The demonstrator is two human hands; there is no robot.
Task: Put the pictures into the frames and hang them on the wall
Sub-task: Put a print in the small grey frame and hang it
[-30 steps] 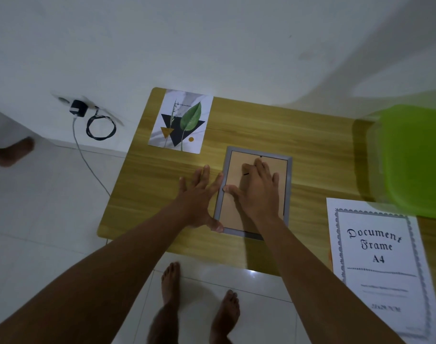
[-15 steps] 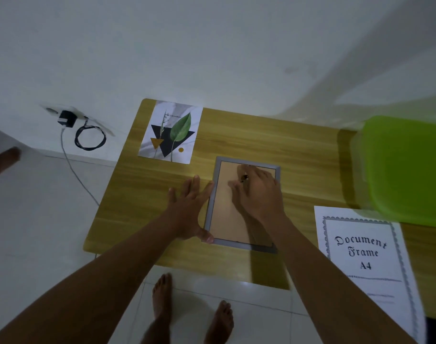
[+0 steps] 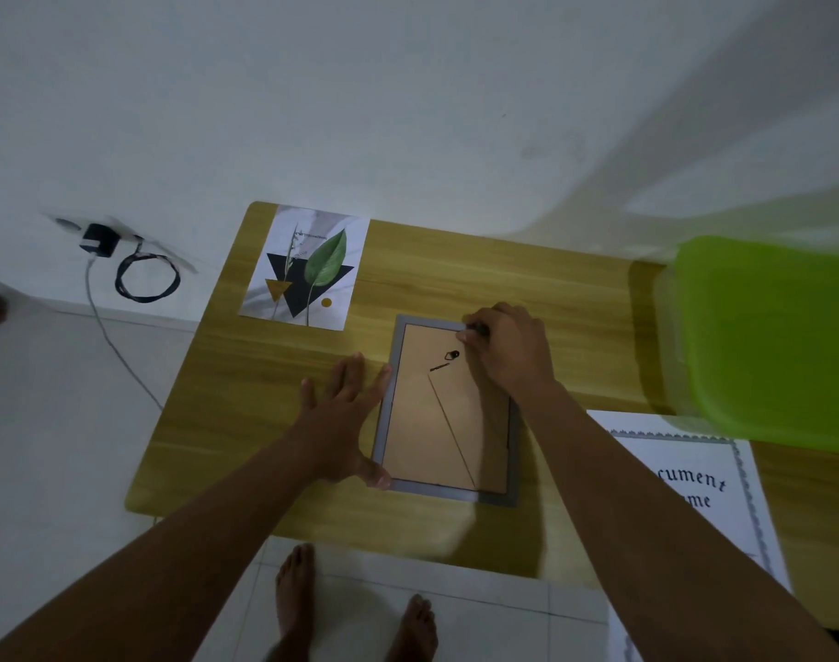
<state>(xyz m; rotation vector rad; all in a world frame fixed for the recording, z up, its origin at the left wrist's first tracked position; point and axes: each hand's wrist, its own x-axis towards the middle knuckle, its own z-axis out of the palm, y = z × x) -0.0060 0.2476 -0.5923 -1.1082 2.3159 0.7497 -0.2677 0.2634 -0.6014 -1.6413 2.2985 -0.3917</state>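
Grey frame [image 3: 448,422] lies face down, brown backing up, near the middle of the wooden table [image 3: 479,269]. My left hand [image 3: 338,422] rests flat and released, fingers spread, against the frame's left edge, with the thumb at its near-left corner. My right hand [image 3: 508,351] curls at the far edge, fingertips pinching a small dark tab [image 3: 477,331]. The leaf picture [image 3: 305,267] lies loose at far left. A printed sheet [image 3: 685,475] lies near right, beside a green box [image 3: 766,336].
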